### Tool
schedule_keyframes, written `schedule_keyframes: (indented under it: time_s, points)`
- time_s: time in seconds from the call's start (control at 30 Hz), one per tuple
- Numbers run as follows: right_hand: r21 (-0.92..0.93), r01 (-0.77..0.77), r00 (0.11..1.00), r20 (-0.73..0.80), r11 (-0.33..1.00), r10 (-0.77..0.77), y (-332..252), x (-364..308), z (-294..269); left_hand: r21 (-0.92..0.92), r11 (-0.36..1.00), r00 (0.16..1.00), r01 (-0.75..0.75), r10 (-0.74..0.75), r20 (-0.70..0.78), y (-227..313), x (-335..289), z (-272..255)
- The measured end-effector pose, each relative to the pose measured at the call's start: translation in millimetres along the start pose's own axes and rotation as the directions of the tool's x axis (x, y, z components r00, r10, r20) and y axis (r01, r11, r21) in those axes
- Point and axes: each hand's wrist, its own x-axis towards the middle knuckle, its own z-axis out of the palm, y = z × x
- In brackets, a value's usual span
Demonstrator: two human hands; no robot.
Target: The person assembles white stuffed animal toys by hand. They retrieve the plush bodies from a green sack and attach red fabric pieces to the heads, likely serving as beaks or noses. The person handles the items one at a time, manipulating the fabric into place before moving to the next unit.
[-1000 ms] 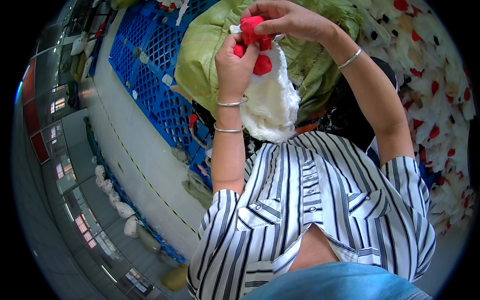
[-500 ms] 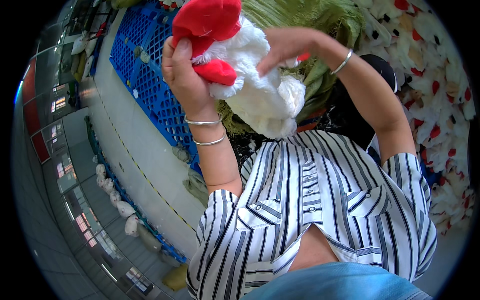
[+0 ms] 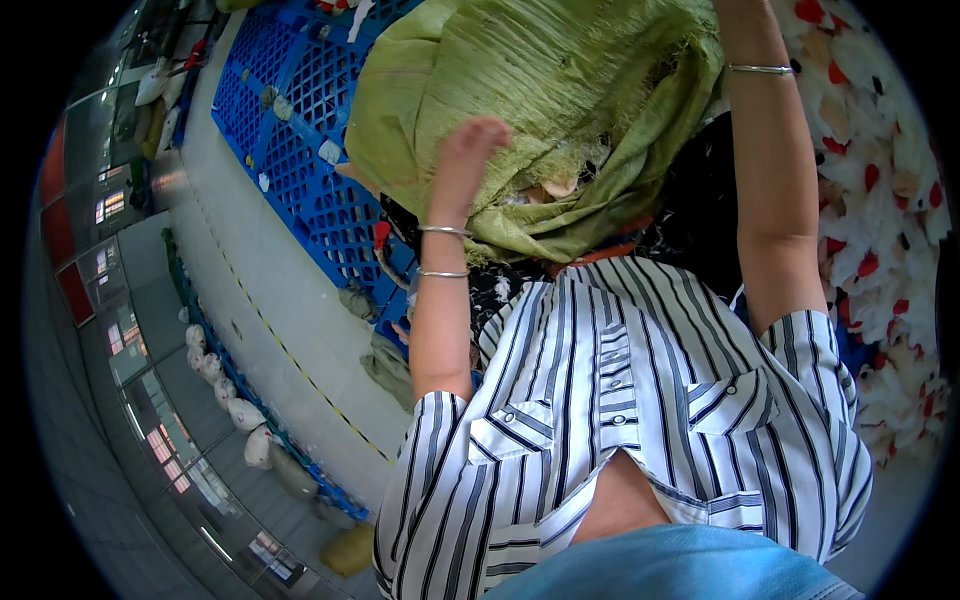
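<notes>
Over the green woven sack is my left hand, raised, its fingers smeared by motion. No toy shows in it. My right arm reaches up past the sack's right side, and only the base of my right hand shows at the upper edge; its fingers are cut off, so what it holds, if anything, is hidden. The sack has a frayed, gathered side toward me, with a bit of pale plush showing in a fold.
A heap of white plush pieces with red parts fills the right side. Blue plastic pallets lie at the left, beside a pale floor with a yellow-black line. White bundles stand farther left along a row.
The white and red plush toy is gone from my hands and out of sight. My right arm has swung up and right; my left hand has moved right and slightly down, uncovering the sack.
</notes>
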Motion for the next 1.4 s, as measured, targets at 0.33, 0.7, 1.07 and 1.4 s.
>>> schedule_keyframes:
  time_s: [0.33,0.7,1.07,1.4]
  points:
    - [-0.601,-0.463,0.814,0.002,0.651,0.581,40,-59,41,0.244,0.666,0.648,0.705,-0.744,0.161,-163,32,77]
    - [-0.694,-0.422,0.697,0.163,0.583,0.699,52,-72,62,-0.637,0.762,0.99,-0.121,0.047,-0.132,-7,16,-1]
    - [-0.762,-0.403,0.686,0.116,0.507,0.719,47,-70,66,0.719,0.193,0.078,-0.668,0.979,-0.19,181,-42,-64]
    - [-0.651,-0.489,0.602,0.23,0.581,0.765,68,-88,48,0.126,0.956,0.958,-0.264,0.275,-0.085,116,5,-87]
